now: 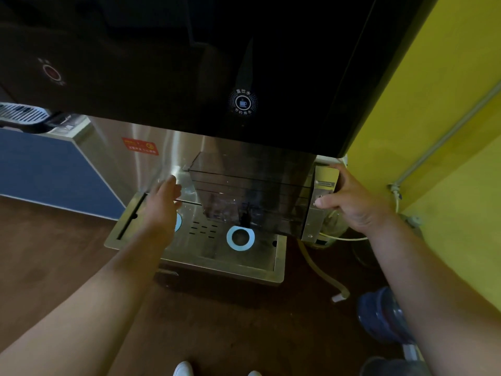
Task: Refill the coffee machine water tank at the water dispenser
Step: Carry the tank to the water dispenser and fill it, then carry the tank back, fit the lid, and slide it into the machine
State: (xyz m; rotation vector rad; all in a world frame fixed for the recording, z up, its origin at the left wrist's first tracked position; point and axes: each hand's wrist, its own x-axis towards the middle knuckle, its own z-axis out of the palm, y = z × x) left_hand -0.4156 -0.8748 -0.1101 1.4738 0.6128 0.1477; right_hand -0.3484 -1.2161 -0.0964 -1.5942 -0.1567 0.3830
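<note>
The smoky transparent water tank [252,191] sits in the dispenser's bay under the black front panel [189,77], low over the steel drip tray [244,264]. I cannot tell whether it rests on the tray. My left hand [162,204] is flat with fingers apart, just left of the tank and apart from it. My right hand [352,199] curls around the steel corner of the dispenser at the tank's right end, thumb by the tank's edge. Whether it grips the tank or the steel panel is unclear. A lit cup icon [243,102] glows above the tank.
The tray carries a blue ring mark [240,238] and drain slots. A yellow wall [433,118] with a grey pipe closes the right side. A hose [322,272] and blue water bottles [382,316] lie on the brown floor at the right. A blue cabinet [48,169] stands left.
</note>
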